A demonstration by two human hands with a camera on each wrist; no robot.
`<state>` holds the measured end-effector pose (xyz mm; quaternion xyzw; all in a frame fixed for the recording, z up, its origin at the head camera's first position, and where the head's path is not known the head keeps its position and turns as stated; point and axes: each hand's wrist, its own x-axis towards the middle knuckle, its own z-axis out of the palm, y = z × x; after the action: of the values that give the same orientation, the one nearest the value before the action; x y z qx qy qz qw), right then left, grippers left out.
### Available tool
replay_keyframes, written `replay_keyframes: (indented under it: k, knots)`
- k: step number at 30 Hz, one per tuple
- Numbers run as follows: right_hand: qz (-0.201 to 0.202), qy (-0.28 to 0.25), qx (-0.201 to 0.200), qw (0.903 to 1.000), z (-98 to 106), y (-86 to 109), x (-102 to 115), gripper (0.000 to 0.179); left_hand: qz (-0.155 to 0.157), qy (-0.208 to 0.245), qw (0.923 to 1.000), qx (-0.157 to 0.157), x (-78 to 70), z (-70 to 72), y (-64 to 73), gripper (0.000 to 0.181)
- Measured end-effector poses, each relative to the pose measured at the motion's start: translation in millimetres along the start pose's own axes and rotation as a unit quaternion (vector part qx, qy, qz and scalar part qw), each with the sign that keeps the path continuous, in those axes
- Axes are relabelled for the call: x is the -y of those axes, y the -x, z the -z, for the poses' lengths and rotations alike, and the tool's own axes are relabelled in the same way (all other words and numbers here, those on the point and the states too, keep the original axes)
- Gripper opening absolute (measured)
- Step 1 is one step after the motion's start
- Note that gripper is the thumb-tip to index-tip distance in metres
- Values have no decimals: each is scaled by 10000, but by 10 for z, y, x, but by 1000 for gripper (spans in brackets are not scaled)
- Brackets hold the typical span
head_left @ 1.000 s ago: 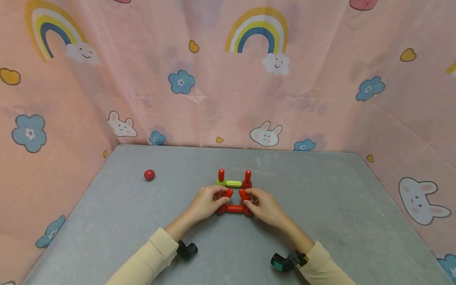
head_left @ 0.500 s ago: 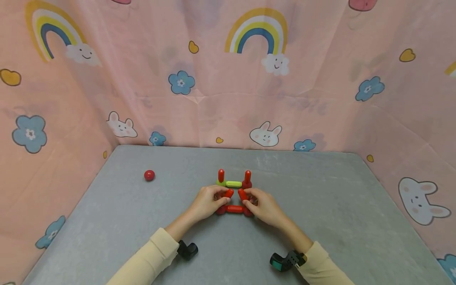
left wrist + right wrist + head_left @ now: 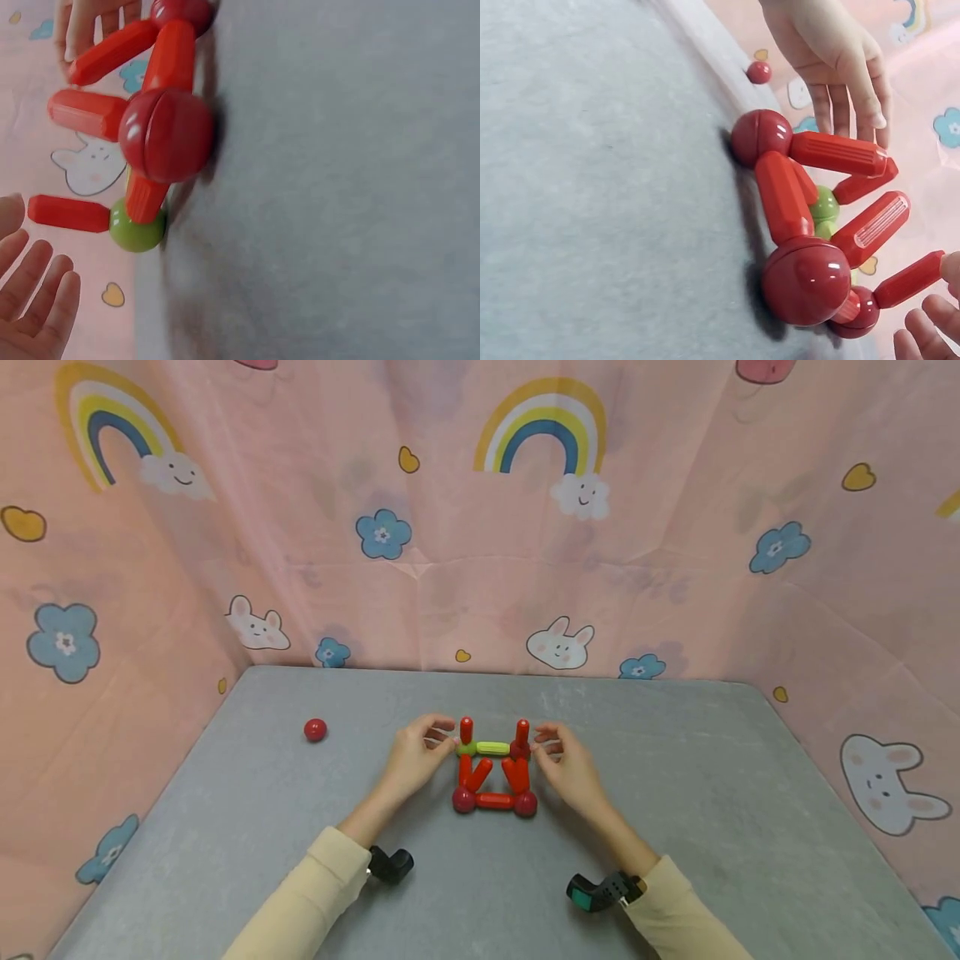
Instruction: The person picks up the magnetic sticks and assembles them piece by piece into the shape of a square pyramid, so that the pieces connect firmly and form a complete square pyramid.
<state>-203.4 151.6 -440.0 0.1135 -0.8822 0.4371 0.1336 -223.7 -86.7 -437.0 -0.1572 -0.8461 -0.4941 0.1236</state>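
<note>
A frame of magnetic building rods and balls lies on the table in the head view. Two dark red balls (image 3: 464, 800) are at its near corners, joined by a red rod (image 3: 494, 801). At the far side, a lime rod (image 3: 492, 748) links a green ball (image 3: 138, 225) and a red ball (image 3: 856, 312). Each corner carries a red rod; the far ones stand upright, the near ones lean inward. My left hand (image 3: 414, 755) is beside the green ball, fingers loose and holding nothing. My right hand (image 3: 569, 770) is by the far right corner, fingers loosely bent; contact with the rod is unclear.
A loose red ball (image 3: 315, 730) sits on the grey table (image 3: 225, 827), toward the back left. Pink printed cloth (image 3: 450, 602) hangs behind the table and along both sides.
Both hands have let go of the near leaning rods and moved outward and toward the far corners. The near balls and side rods now show. The loose ball has stayed put.
</note>
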Motion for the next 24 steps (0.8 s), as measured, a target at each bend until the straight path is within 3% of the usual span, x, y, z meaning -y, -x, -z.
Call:
replay_keyframes:
  k: [3,8,14,18,24]
  knots:
    - [-96,68,8,9999,-6,-63,-1,36,201,-11,9998,-7,14,-1,-58,26]
    - [-209,211,312,9991,-42,-158,-1,38,518,0,9983,275,25,-55,-125,31]
    - [-157,299,425,9985,-112,-212,-18,32,655,-57,9968,445,12,-129,-167,28]
    - [-24,382,320,9988,-138,-220,-27,28,625,-110,9970,442,0,-165,-175,26]
    - [263,445,279,9983,-143,-224,-47,24,260,-286,9984,405,-16,-191,-180,21]
